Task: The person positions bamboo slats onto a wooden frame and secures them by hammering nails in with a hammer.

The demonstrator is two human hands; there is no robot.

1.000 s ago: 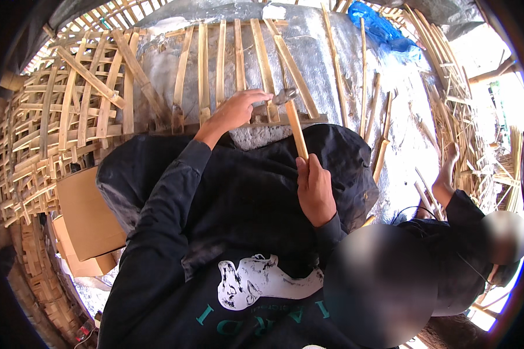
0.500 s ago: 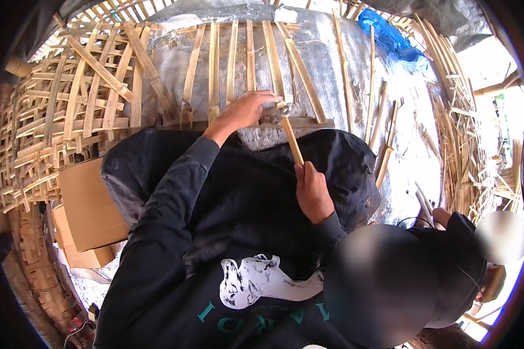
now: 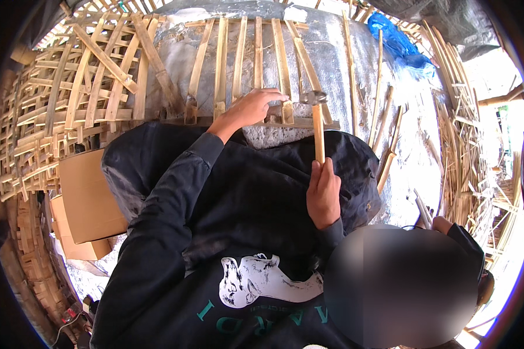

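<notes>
My right hand (image 3: 324, 192) is closed around the wooden handle of a hammer (image 3: 318, 131). The hammer's metal head is raised just right of a bamboo slat (image 3: 282, 61), apart from it. My left hand (image 3: 250, 109) reaches over the near ends of the slats. Its thumb and fingertips come together at the near part of that slat; whatever small thing they pinch is too small to make out. Several slats lie side by side, their near ends on a wooden crosspiece (image 3: 305, 123) in front of my lap. Beneath the crosspiece is a pale rough block (image 3: 273, 138).
Woven bamboo lattice (image 3: 58, 110) spreads at the left, above a cardboard box (image 3: 93, 195). A blue plastic bag (image 3: 396, 43) lies at the far right on silvery sheeting (image 3: 410, 122). Bamboo strips (image 3: 460, 151) stand at the right. Another person (image 3: 402, 285) is close at lower right.
The hammer has moved right and up, its head lifting away from the slat's near end. My right hand moved with it. My left hand stays by the slat.
</notes>
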